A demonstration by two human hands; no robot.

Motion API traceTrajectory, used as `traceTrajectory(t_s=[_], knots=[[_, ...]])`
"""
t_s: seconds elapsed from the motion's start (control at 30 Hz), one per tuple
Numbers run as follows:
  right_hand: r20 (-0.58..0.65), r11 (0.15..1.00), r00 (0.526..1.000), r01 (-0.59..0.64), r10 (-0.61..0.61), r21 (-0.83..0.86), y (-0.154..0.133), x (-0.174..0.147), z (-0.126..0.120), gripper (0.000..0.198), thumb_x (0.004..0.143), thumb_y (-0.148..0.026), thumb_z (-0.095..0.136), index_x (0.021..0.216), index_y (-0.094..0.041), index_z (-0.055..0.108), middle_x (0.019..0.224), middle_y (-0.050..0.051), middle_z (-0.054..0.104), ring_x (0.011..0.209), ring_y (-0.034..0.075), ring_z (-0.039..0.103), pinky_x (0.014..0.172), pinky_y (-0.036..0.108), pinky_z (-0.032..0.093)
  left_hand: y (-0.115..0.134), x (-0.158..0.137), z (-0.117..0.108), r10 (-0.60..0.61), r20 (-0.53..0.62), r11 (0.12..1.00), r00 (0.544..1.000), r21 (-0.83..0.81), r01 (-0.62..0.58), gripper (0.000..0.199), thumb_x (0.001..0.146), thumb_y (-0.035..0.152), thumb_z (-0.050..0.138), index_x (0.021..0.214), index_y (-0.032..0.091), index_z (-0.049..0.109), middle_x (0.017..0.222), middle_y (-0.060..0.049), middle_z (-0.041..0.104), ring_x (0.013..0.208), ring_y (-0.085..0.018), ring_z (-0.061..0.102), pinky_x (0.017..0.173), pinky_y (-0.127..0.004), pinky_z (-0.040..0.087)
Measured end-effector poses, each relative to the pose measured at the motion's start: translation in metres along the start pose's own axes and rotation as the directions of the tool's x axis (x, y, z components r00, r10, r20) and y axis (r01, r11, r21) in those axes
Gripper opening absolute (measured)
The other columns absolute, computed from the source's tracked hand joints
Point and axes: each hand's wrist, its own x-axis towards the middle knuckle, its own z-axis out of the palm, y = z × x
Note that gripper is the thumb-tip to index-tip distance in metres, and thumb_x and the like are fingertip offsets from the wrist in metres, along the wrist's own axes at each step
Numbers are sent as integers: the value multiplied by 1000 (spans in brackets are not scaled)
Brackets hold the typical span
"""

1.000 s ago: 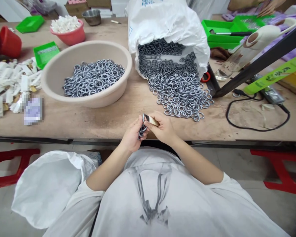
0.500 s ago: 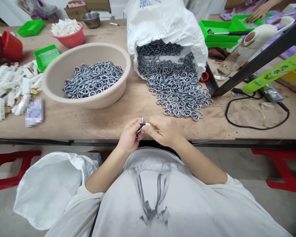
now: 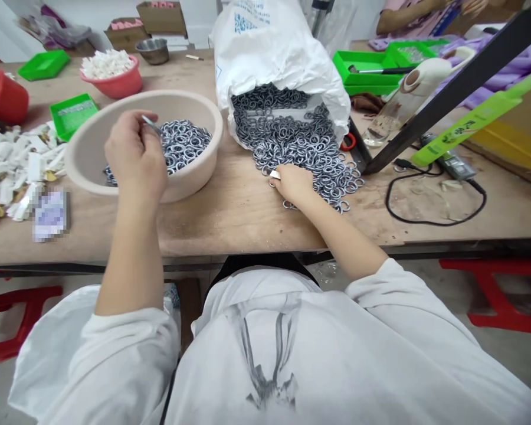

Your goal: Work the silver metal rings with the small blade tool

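Over the beige basin, my left hand is closed with a metal ring at its fingertips, seen nearly edge-on. Below it in the basin lies a heap of grey metal rings. At the near left edge of the spilled ring pile, my right hand is closed around a small white piece, whose far end is hidden in the fingers. Loose rings touch or lie right beside these fingers; whether one is pinched I cannot tell.
A white sack lies open behind the pile. White plastic parts spread at the left. A dark metal bar, a bottle and a black cable stand or lie at the right. Another person's arm shows at top right.
My hands were together at the table edge with rings and a black-and-white piece. The left has moved up and left over the basin, the right forward to the pile.
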Motion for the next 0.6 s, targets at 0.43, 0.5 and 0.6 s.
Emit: traceTrajectory(t_s=[0.43,0.5,0.6], knots=[[-222,552,974,205,-37,808,-23,-63,-12,22,90,-39,63,84,-19,68,74,0,65,68,15,54,66,28,38,-10,-105,59,135,373,968,918,150,-203,32,97,45,53,106,17,66,98,-7,70,87,-18,62,81,-34,47],[-241,433,970,229,-29,872,-35,-81,-10,27,89,-45,64,84,-19,67,75,0,65,71,15,55,68,28,41,-16,-130,77,35,418,999,908,-8,-36,34,97,49,51,100,18,64,90,-6,70,79,-16,60,73,-30,47],[-220,309,975,220,-37,925,-44,-97,-5,36,91,-54,61,83,-19,68,77,1,64,74,15,56,72,29,44,-24,-147,87,-66,401,959,914,-226,168,37,96,52,53,90,18,65,81,-5,69,72,-14,60,69,-27,49]])
